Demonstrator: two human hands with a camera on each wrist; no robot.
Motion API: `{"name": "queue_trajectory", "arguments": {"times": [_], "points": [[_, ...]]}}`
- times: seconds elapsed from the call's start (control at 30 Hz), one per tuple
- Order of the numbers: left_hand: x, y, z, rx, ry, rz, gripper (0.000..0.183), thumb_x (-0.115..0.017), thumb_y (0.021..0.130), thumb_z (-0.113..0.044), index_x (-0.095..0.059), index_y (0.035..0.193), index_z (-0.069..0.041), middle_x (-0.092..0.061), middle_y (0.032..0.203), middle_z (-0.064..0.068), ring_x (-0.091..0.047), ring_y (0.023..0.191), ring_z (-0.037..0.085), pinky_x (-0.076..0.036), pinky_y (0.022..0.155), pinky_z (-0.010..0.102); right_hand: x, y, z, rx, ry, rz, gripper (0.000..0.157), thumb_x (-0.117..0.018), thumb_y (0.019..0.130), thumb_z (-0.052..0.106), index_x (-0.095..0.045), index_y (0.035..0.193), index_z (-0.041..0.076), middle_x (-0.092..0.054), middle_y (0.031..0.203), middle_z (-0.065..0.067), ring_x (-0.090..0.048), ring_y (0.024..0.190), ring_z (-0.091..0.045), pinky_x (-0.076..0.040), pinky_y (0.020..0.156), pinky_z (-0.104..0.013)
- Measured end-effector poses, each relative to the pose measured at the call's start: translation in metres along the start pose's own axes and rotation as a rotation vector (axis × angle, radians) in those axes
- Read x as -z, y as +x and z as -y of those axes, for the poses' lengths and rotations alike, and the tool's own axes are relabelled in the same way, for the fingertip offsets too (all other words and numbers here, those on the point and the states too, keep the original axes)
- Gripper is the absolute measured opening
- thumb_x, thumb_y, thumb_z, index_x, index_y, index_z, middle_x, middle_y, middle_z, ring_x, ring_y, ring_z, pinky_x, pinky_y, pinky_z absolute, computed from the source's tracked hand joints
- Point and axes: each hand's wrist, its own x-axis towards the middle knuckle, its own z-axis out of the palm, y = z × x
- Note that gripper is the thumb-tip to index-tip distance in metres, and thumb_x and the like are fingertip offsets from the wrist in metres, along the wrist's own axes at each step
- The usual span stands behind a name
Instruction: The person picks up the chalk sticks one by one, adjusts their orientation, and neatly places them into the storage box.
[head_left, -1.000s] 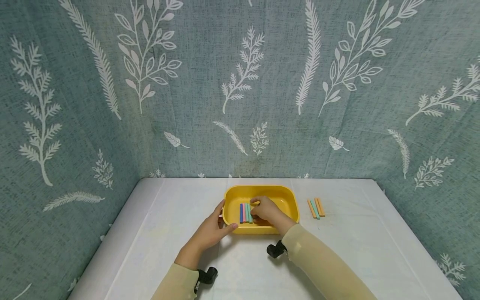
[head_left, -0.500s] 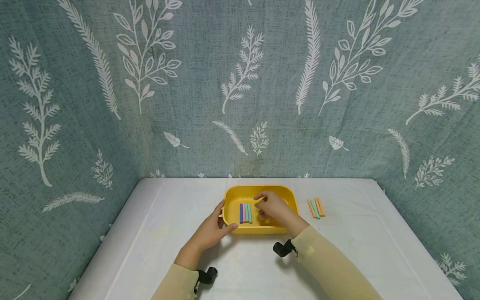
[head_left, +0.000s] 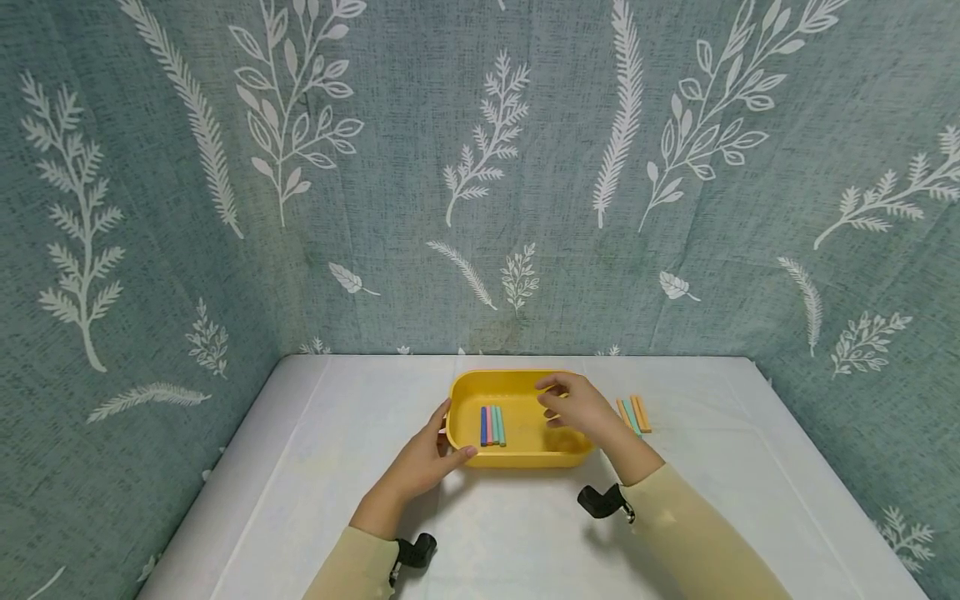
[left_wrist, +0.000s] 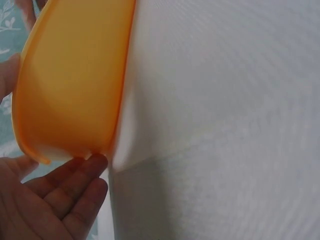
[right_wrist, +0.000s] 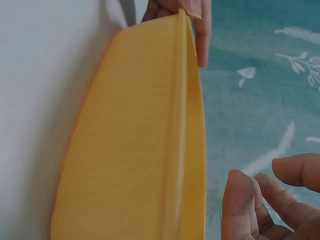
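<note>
A yellow plastic tray (head_left: 517,459) rests on the white-covered table. Inside, left of its middle, several chalk sticks lie side by side: a blue chalk (head_left: 483,427), a pink chalk (head_left: 491,426) and green chalks (head_left: 498,426). My left hand (head_left: 417,468) grips the tray's near left corner, thumb over the front rim and fingers at the side. Over the tray's right part hovers my right hand (head_left: 585,410), fingers loosely bent and nothing visible between them. In the right wrist view its fingertips (right_wrist: 240,192) are apart from the tray wall.
Right of the tray, orange chalks (head_left: 641,413) and a green chalk (head_left: 632,417) lie on the white cloth (head_left: 712,467), partly covered by the right hand. A patterned teal curtain (head_left: 480,275) stands behind the table and along both sides.
My right hand has lifted away from the row of chalk and moved right across the tray. The left hand and the tray stay in place.
</note>
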Motion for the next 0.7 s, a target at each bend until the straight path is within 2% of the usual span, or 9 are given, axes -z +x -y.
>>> {"name": "queue_trajectory", "arguments": {"times": [0.3, 0.53, 0.7], "points": [[0.000, 0.002, 0.002, -0.010, 0.001, 0.000, 0.103, -0.074, 0.086, -0.056, -0.018, 0.161, -0.014, -0.049, 0.147, 0.012, -0.059, 0.108, 0.020, -0.048, 0.097, 0.048, 0.031, -0.014, -0.006, -0.003, -0.036, -0.064, 0.031, -0.058, 0.102, 0.011, -0.060, 0.132, 0.001, -0.058, 0.118, -0.021, -0.061, 0.105, -0.041, -0.057, 0.084, -0.044], [-0.001, 0.002, 0.002, -0.020, -0.011, 0.004, 0.100, -0.073, 0.088, -0.052, -0.017, 0.161, -0.013, -0.049, 0.147, 0.013, -0.059, 0.107, 0.019, -0.048, 0.096, 0.047, 0.051, -0.024, -0.011, 0.054, -0.098, -0.113, 0.033, -0.060, 0.102, 0.017, -0.060, 0.132, 0.002, -0.059, 0.120, -0.023, -0.061, 0.104, -0.038, -0.058, 0.082, -0.039], [-0.001, 0.002, 0.002, -0.022, -0.008, 0.007, 0.102, -0.073, 0.087, -0.054, -0.018, 0.161, -0.012, -0.049, 0.146, 0.014, -0.059, 0.106, 0.019, -0.048, 0.096, 0.047, 0.063, -0.030, -0.020, 0.097, -0.136, -0.168, 0.035, -0.058, 0.103, 0.018, -0.058, 0.134, 0.001, -0.060, 0.117, -0.018, -0.062, 0.100, -0.033, -0.058, 0.084, -0.039]]}}
